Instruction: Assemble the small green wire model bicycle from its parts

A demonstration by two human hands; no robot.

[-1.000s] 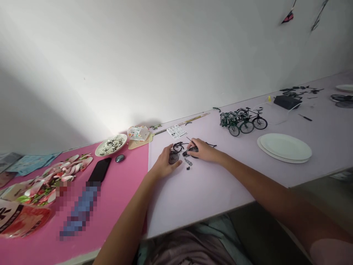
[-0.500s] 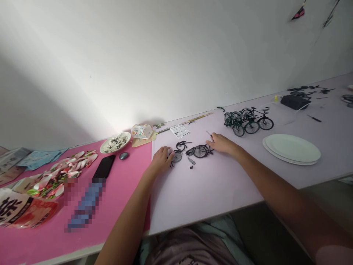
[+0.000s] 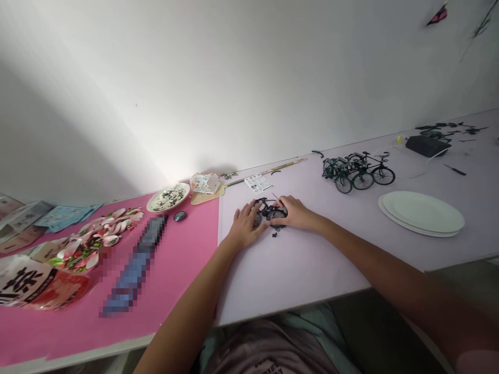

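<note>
My left hand (image 3: 245,227) rests low over the table, its fingers and thumb around a small spoked wheel (image 3: 257,220) of a model bicycle. Opposite it, my right hand (image 3: 296,213) is closed, with the thin shaft of what looks like a small screwdriver (image 3: 275,196) sticking out past the fingers. Its thumb and fingers also lie on a black model bicycle part with a wheel (image 3: 276,214), between both hands. Curved black bits (image 3: 262,201) lie just behind. A small black piece (image 3: 274,235) sits in front. Fingers partly hide the parts.
Several assembled model bicycles (image 3: 358,171) stand to the back right, beside stacked white plates (image 3: 423,213). Another screwdriver (image 3: 455,170) and a black box (image 3: 428,146) lie farther right. A printed sheet (image 3: 259,183) is behind my hands; a mouse (image 3: 180,216) lies left.
My right hand has moved left with the screwdriver and the bicycle part, close to my left hand. My view has shifted slightly left.
</note>
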